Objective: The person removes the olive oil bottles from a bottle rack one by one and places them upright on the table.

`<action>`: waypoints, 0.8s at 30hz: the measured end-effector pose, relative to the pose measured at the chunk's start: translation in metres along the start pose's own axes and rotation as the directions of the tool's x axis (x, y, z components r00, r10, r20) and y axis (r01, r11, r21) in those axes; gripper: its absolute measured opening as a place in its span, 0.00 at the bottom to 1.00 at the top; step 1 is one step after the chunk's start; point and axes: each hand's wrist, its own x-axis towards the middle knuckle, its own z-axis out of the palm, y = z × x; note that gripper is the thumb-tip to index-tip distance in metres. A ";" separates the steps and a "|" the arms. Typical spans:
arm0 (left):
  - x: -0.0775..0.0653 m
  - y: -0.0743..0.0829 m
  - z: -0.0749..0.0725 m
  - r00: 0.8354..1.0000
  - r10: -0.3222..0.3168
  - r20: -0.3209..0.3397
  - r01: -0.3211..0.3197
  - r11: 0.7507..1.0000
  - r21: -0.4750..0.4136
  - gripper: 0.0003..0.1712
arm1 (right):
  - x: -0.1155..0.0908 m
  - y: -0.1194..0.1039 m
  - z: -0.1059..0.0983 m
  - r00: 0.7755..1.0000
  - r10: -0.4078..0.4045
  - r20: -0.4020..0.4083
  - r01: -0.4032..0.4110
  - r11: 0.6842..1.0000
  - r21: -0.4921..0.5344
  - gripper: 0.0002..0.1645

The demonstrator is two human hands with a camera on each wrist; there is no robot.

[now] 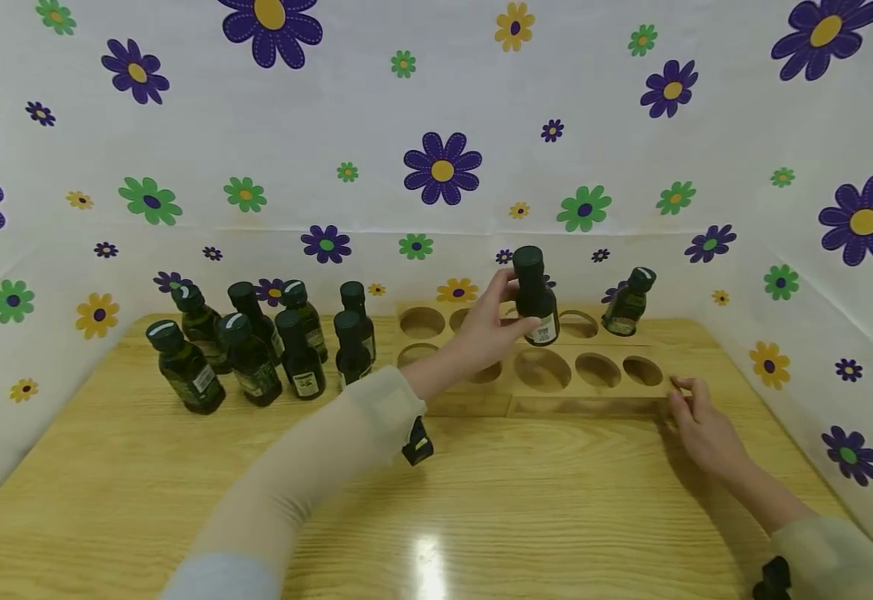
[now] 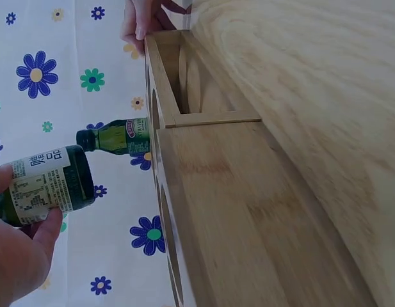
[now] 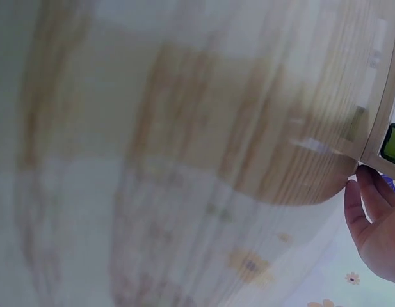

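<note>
My left hand (image 1: 487,327) grips a dark green glass bottle (image 1: 532,287) with a black cap and a pale label. This bottle is held upright above the back row of a wooden rack (image 1: 586,406) with round holes. Another green bottle (image 1: 627,304) stands tilted in the back row's right end; the left wrist view shows its lower end inside the rack (image 2: 216,185). At the rack's front right corner, my right hand (image 1: 706,425) touches the wood with its fingertips. In the right wrist view, those fingers (image 3: 354,208) look fairly straight.
Several green bottles (image 1: 303,358) with dark caps stand grouped left of the rack on the wooden table (image 1: 541,508). A white cloth with printed flowers (image 1: 376,108) hangs behind the table and along its sides. A glare spot lies near the table's front.
</note>
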 end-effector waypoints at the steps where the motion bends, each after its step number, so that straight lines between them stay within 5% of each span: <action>1: -0.005 0.002 -0.004 1.000 -0.001 -0.001 0.001 1.000 -0.005 0.33 | 0.000 0.000 0.000 1.000 -0.002 0.001 0.002 1.000 0.001 0.25; 24: -0.136 0.023 -0.106 0.990 -0.132 -0.055 0.132 0.991 0.008 0.37 | 0.001 0.002 -0.001 0.999 -0.021 0.046 0.020 1.000 0.004 0.27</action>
